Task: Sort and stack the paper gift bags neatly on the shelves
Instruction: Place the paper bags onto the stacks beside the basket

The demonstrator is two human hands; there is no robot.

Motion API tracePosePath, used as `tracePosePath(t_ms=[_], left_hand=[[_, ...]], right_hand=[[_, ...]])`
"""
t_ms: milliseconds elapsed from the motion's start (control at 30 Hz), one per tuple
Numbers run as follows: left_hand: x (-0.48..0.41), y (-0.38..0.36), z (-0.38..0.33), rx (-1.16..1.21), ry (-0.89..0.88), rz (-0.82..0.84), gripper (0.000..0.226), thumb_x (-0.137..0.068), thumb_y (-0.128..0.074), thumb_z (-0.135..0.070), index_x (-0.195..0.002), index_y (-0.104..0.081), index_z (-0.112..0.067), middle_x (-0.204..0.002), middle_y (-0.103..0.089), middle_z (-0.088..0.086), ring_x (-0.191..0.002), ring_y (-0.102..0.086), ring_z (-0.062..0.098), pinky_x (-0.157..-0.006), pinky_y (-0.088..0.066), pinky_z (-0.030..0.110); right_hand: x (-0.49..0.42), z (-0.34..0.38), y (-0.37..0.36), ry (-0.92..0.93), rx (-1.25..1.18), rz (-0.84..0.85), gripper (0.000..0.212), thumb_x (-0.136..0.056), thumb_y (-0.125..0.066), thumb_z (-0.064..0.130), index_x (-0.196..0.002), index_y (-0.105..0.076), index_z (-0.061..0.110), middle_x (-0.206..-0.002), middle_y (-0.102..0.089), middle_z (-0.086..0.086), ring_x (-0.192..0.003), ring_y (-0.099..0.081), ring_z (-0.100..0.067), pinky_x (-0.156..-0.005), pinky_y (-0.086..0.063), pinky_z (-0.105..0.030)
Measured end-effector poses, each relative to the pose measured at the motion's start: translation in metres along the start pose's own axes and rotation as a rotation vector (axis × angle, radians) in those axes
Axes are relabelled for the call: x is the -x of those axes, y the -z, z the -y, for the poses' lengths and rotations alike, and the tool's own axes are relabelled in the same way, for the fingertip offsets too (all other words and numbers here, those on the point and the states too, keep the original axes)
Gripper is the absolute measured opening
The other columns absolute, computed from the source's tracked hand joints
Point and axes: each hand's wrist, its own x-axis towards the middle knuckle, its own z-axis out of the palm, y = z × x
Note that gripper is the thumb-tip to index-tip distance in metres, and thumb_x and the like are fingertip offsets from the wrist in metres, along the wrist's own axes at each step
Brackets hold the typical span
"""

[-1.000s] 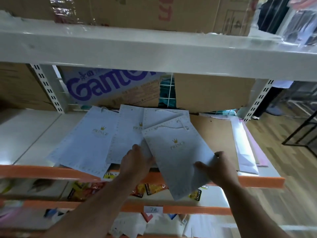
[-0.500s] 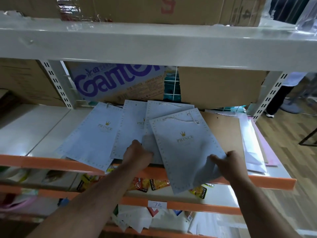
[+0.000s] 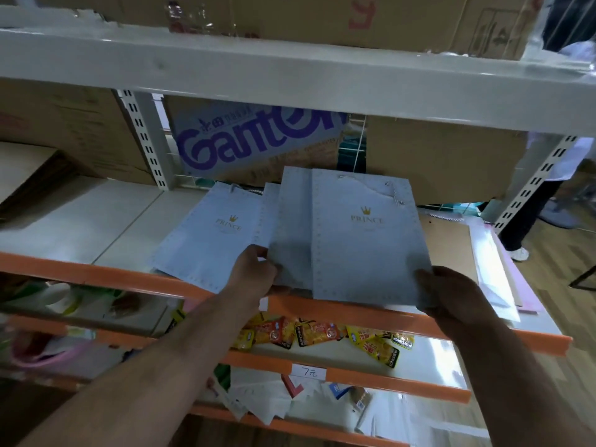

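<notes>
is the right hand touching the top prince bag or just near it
Touching. The head view shows the right hand gripping the lower right corner of the top Prince bag, its fingers overlapping the bag's edge.

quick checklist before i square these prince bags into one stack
1. Right hand grips the top bag at its lower right corner: ok.
2. Left hand holds the middle bags by their lower edge: ok.
3. Bags aligned: not ok, the leftmost bag lies fanned out and tilted.
4. Bags fully on the shelf: not ok, lower edges overhang the orange shelf edge.
5. Number of bags in the pile: cannot tell, they overlap.
</notes>
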Motion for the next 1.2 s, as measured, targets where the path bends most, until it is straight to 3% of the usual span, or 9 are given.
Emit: tracePosePath(t_ms=[133, 300, 433, 533, 600, 733, 867, 1033, 1200], left_hand=[[0.007, 0.048, 0.000, 0.035, -0.048, -0.034, 0.024, -0.093, -0.048, 0.008, -0.107, -0.054, -0.010, -0.112, -0.060, 0.019, -0.083, -0.070, 0.036, -0.068, -0.063, 0.045], [0.026, 0.129, 0.009, 0.161, -0.066, -0.084, 0.019, -0.091, -0.053, 0.011, -0.103, -0.052, -0.003, -0.104, -0.062, 0.025, -0.075, -0.066, 0.034, -0.048, -0.056, 0.029], [0.048, 0.212, 0.020, 0.209, -0.086, -0.126, 0.023, -0.083, -0.057, 0.017, -0.096, -0.055, -0.001, -0.100, -0.064, 0.023, -0.073, -0.064, 0.036, -0.045, -0.055, 0.033], [0.064, 0.285, 0.032, 0.262, -0.064, -0.178, 0.024, -0.086, -0.058, 0.016, -0.103, -0.053, 0.000, -0.100, -0.065, 0.018, -0.069, -0.067, 0.033, -0.052, -0.060, 0.039], [0.073, 0.332, 0.041, 0.256, -0.054, -0.233, 0.026, -0.088, -0.058, 0.014, -0.108, -0.051, 0.000, -0.105, -0.063, 0.020, -0.065, -0.064, 0.031, -0.050, -0.058, 0.035], [0.087, 0.417, 0.061, 0.252, -0.031, -0.343, 0.022, -0.094, -0.056, 0.007, -0.112, -0.052, -0.004, -0.111, -0.060, 0.016, -0.076, -0.067, 0.030, -0.049, -0.055, 0.032], [0.096, 0.490, 0.080, 0.305, -0.023, -0.424, 0.024, -0.094, -0.056, 0.007, -0.113, -0.051, -0.006, -0.115, -0.061, 0.021, -0.077, -0.067, 0.034, -0.046, -0.052, 0.030], [0.092, 0.564, 0.091, 0.374, -0.007, -0.547, 0.025, -0.096, -0.055, 0.003, -0.119, -0.054, -0.005, -0.096, -0.064, 0.014, -0.061, -0.063, 0.025, -0.063, -0.056, 0.039], [0.065, 0.628, 0.098, 0.396, -0.033, -0.640, 0.026, -0.093, -0.057, 0.005, -0.116, -0.056, -0.005, -0.115, -0.063, 0.017, -0.087, -0.069, 0.029, -0.049, -0.055, 0.026]], right_hand=[[0.030, 0.014, -0.048, 0.040, -0.076, 0.028, 0.010, -0.094, -0.058, 0.002, -0.101, -0.064, 0.007, -0.107, -0.065, -0.020, -0.095, -0.060, -0.034, -0.073, -0.049, -0.038], [0.092, 0.023, -0.134, 0.109, -0.145, 0.061, 0.012, -0.092, -0.062, 0.000, -0.087, -0.064, 0.011, -0.076, -0.073, -0.002, -0.075, -0.066, -0.020, -0.066, -0.054, -0.035], [0.131, 0.009, -0.202, 0.106, -0.131, 0.042, 0.009, -0.092, -0.066, 0.007, -0.100, -0.064, 0.011, -0.103, -0.069, -0.010, -0.100, -0.067, -0.034, -0.091, -0.055, -0.046], [0.165, 0.000, -0.259, 0.052, -0.156, 0.062, 0.008, -0.096, -0.062, 0.012, -0.101, -0.065, 0.018, -0.114, -0.064, -0.009, -0.116, -0.058, -0.033, -0.082, -0.050, -0.037], [0.185, -0.009, -0.297, 0.077, -0.137, 0.086, 0.014, -0.098, -0.059, 0.008, -0.090, -0.063, 0.019, -0.101, -0.065, -0.005, -0.102, -0.062, -0.028, -0.075, -0.051, -0.038], [0.222, -0.025, -0.369, 0.077, -0.064, 0.206, 0.010, -0.099, -0.056, 0.006, -0.097, -0.063, 0.013, -0.091, -0.068, -0.001, -0.080, -0.066, -0.016, -0.076, -0.055, -0.038], [0.239, -0.037, -0.439, 0.081, 0.028, 0.282, 0.010, -0.100, -0.055, 0.007, -0.093, -0.060, 0.012, -0.099, -0.065, -0.011, -0.084, -0.063, -0.026, -0.075, -0.053, -0.044], [0.250, -0.043, -0.520, 0.082, 0.038, 0.375, 0.014, -0.101, -0.053, 0.007, -0.090, -0.058, 0.013, -0.093, -0.065, -0.008, -0.077, -0.062, -0.024, -0.062, -0.048, -0.037], [0.245, -0.046, -0.603, 0.088, 0.058, 0.439, 0.014, -0.101, -0.053, 0.006, -0.089, -0.058, 0.012, -0.091, -0.066, -0.011, -0.074, -0.063, -0.026, -0.068, -0.053, -0.038]])
